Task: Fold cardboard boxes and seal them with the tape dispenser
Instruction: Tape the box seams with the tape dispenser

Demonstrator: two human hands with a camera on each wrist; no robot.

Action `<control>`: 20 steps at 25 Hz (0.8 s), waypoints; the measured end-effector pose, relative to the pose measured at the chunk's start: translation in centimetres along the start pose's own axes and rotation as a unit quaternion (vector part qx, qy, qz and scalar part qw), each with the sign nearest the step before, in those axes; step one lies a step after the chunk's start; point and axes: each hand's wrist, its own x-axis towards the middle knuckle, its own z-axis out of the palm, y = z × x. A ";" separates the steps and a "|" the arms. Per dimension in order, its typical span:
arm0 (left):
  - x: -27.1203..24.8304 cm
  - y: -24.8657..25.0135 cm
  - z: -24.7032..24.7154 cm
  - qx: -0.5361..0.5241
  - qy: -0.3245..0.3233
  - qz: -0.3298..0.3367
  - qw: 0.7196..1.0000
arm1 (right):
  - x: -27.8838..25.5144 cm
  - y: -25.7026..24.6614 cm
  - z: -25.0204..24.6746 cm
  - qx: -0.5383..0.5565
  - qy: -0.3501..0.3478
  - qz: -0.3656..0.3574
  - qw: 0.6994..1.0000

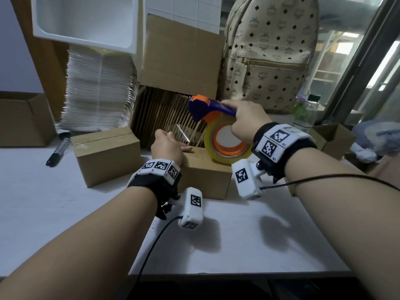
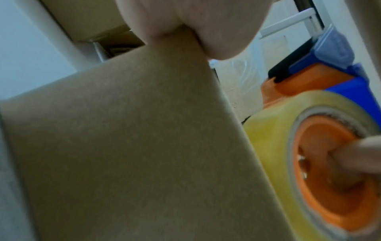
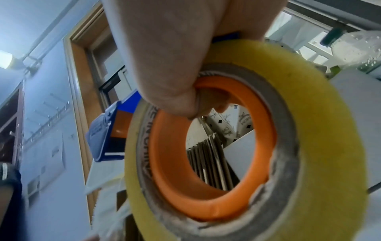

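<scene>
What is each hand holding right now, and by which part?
The right hand grips the tape dispenser, fingers hooked through the roll's orange core. The left hand pinches the pulled-out tape strip above the cardboard box.

The left hand [image 1: 167, 146] covers the near left part of the cardboard box's [image 1: 207, 176] top, and its fingertips cannot be seen from the head view. The tape roll [image 1: 227, 146] hides the box's right far corner. In the left wrist view the box [image 2: 134, 146] is blurred and cut off below. The right hand's [image 3: 171, 57] fingers vanish inside the roll's orange core [image 3: 171, 163]. The clear tape strip [image 1: 184, 133] is barely visible.
</scene>
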 end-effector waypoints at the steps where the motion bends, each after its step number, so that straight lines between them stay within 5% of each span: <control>1: 0.3 -0.4 0.0 -0.043 0.005 -0.008 0.999 | 0.0 0.1 0.2 -0.008 -0.006 0.004 1.000; 5: 2.0 -2.5 -0.5 -0.049 0.029 -0.070 0.996 | 0.8 -0.4 0.6 -0.053 -0.049 0.001 0.997; 10: 3.7 -2.2 -3.4 -0.028 -0.050 -0.156 0.986 | 1.5 -1.7 0.8 -0.114 -0.085 -0.036 0.989; 20: 3.5 -2.9 -3.7 0.207 -0.086 -0.085 0.971 | 0.8 -1.7 0.6 -0.131 -0.092 -0.050 0.986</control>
